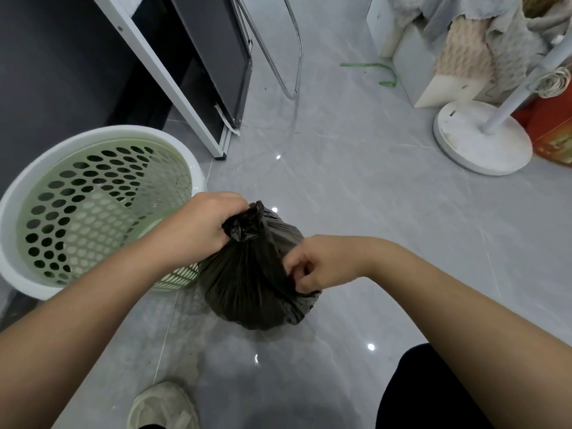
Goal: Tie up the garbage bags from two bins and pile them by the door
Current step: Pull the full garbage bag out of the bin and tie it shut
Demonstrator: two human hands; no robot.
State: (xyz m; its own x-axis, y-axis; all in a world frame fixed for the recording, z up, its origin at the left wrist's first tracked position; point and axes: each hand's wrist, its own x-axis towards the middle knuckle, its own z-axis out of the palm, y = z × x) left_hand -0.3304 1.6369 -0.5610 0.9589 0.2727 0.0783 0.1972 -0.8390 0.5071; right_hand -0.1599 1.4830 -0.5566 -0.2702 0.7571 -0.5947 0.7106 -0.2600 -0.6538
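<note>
A full black garbage bag [250, 283] rests on the grey tiled floor in front of me. My left hand [204, 224] grips the gathered top of the bag, where the plastic is bunched into a twisted neck. My right hand [312, 264] pinches a fold of the bag's plastic on its right side. Just left of the bag stands a round bin [24, 274] with a white rim and a pale green perforated wall; no liner shows inside it. No second bag or bin is in view.
A dark cabinet with white frame [173, 75] and a metal chair leg [297, 57] stand behind. A white fan base [483, 144], cardboard boxes [442, 72] with cloth, and a green strap [383, 72] lie to the right. My shoe [161, 407] is below.
</note>
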